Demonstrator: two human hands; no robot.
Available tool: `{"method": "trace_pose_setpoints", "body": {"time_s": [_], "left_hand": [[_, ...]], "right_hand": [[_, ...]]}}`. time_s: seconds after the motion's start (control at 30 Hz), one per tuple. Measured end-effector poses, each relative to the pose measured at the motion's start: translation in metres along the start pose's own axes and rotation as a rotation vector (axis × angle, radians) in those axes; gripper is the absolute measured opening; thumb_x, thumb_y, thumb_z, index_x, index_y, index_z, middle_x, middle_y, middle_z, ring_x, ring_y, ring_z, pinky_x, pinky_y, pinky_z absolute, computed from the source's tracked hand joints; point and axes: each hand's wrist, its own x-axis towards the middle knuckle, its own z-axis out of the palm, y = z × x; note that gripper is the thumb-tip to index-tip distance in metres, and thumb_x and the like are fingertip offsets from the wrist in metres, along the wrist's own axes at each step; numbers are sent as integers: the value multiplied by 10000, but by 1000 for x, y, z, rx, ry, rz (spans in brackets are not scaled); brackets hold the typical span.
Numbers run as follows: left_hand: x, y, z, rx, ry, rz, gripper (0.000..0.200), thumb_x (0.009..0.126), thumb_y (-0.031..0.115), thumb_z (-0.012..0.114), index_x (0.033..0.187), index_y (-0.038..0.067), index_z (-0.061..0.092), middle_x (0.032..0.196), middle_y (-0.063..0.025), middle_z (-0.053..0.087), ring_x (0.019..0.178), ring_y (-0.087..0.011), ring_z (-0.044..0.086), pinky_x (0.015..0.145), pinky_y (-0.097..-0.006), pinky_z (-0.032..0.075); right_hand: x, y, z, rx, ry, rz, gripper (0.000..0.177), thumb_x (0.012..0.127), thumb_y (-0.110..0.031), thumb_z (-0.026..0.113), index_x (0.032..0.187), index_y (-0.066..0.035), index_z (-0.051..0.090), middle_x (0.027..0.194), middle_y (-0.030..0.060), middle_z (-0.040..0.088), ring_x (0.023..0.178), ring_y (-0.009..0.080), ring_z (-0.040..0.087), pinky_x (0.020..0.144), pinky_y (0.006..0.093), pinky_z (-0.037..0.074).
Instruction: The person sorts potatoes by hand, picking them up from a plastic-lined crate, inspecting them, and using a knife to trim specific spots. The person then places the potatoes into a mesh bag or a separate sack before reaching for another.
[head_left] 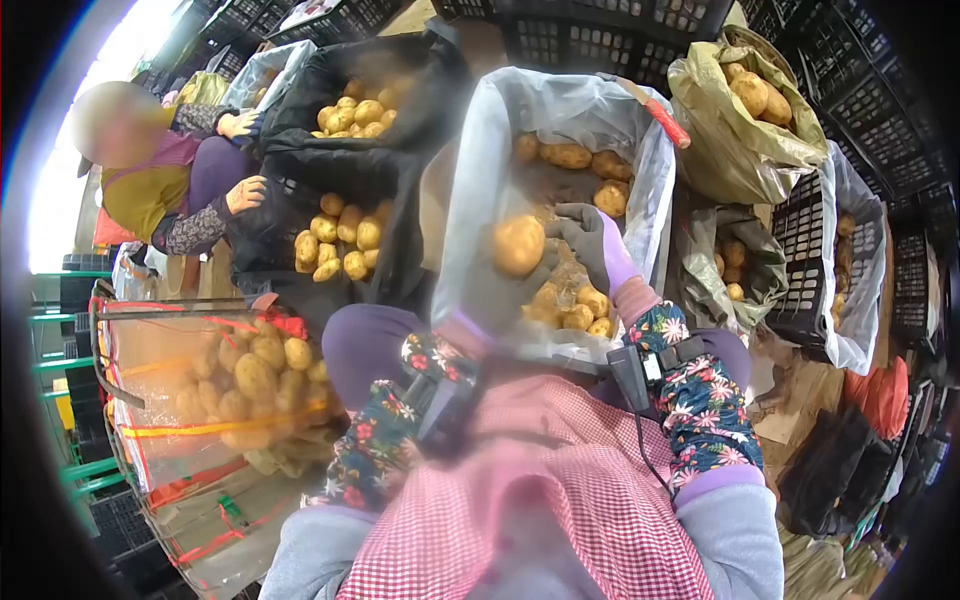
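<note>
My left hand (492, 300), in a dark grey glove and blurred, is closed on a large potato (519, 245) over the crate in front of me. My right hand (592, 243), in a grey glove with a purple cuff, reaches into the same crate. Its fingers point left, a little bent and apart, with nothing visible in them. A clear plastic liner (470, 160) covers the crate's walls. Several potatoes (577, 316) lie at the near end, partly behind my hands, and others (611, 180) at the far end. On the far right rim rests a red-handled knife (668, 122).
Two black-lined crates of potatoes (345, 240) stand at left, beside a seated person (165, 190). A clear bag of potatoes (255, 375) is near my left knee. An olive sack (735, 140) and another lined crate (850, 260) stand at right. Black crates (610, 45) line the back.
</note>
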Motion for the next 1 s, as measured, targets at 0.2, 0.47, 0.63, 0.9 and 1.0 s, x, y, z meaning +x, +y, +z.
{"method": "trace_pose_setpoints", "body": {"time_s": [0.2,0.47,0.63,0.9,1.0], "left_hand": [[-2,-9,12,549,20,268,608,1007,508,397,1304,-16,476,1209,-183,590,1151,-309,579,1044,-411,476],[-2,-5,-2,177,80,53,599,966,427,585,1359,-4,447,1313,-194,518,1240,-329,517,1036,-460,493],[-3,-11,17,740,73,338,552,969,351,596,1365,-1,441,1340,-178,505,1248,-310,519,1064,-433,465],[-21,-1,23,1209,-29,586,602,860,-26,661,1402,-6,401,1271,-114,580,1150,-190,596,972,-306,491],[-20,-1,21,1494,38,703,612,853,-69,646,1409,9,403,1232,-96,599,1102,-170,611,962,-294,490]], "right_hand": [[-14,-22,12,-232,-57,-224,503,903,-242,661,1323,2,529,1116,132,656,978,176,626,861,297,505],[-23,-16,10,-1,-104,-81,506,898,-289,676,1290,13,573,1098,116,679,962,215,647,841,332,520],[-23,-29,10,83,-45,-9,388,956,-274,633,1211,18,631,1096,62,665,997,119,593,913,288,487],[-43,-49,25,-452,-168,-474,648,828,-347,728,1360,-55,499,1223,165,622,1112,218,595,964,337,454],[-34,-40,24,-124,-192,-433,549,845,-338,714,1284,-46,562,1193,165,632,1076,215,605,916,341,473]]}}
